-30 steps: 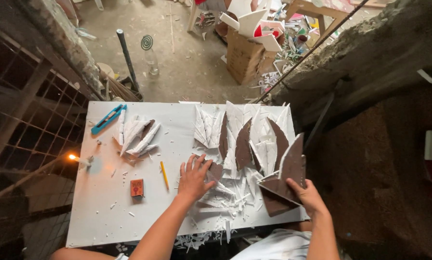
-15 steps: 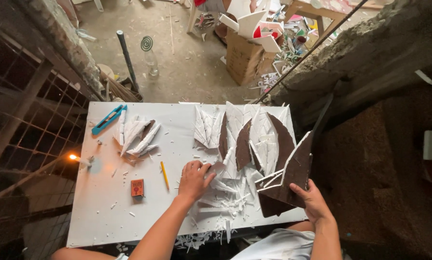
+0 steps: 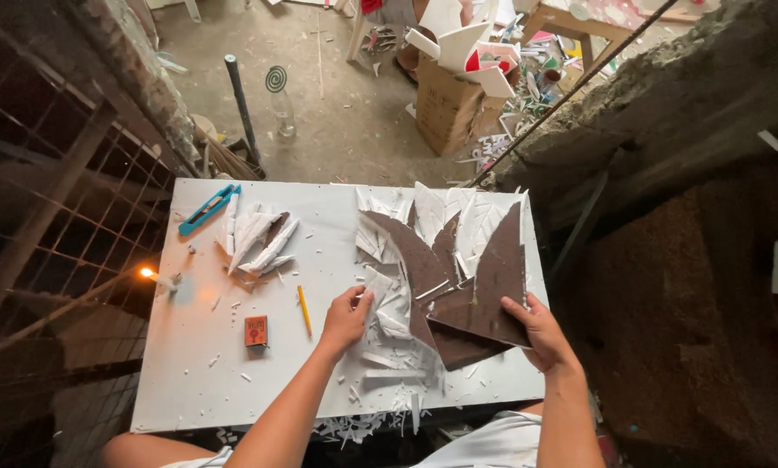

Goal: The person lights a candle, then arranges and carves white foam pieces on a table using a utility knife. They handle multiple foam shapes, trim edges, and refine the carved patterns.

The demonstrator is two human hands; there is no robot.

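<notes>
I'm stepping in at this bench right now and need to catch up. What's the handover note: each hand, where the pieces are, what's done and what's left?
Left hand: flat on the white scraps, holding nothing.
Right hand: grips the brown leaf-shaped sheet by its lower edge, tilted above the table.
More brown pieces lie mid-table; a cut white pile sits far left beside the blue knife. Pencil and small red box lie near the left hand.
Done: many shapes cut. Left: the scraps are not cleared.
</notes>
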